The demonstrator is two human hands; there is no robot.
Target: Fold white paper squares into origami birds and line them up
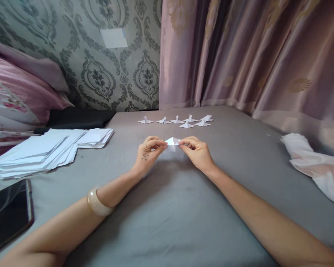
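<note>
Between my two hands is a small folded white paper piece (pixel 173 142), held up just above the grey sheet. My left hand (pixel 149 154) pinches its left corner between thumb and fingers. On the other side my right hand (pixel 196 151) pinches the right corner the same way. The paper has a pointed top and a part hanging below the fingertips. Beyond my hands, several folded paper figures (pixel 177 119) with flat wings and a raised middle stand in a loose group.
Stacks of white paper sheets (pixel 36 152) lie at the left, with a black phone (pixel 9 213) in front of them. Black folded cloth (pixel 78 118) sits behind the stacks. A crumpled pale cloth (pixel 317 163) lies at the right. Curtains (pixel 239 55) and a patterned wall (pixel 100 74) close off the back.
</note>
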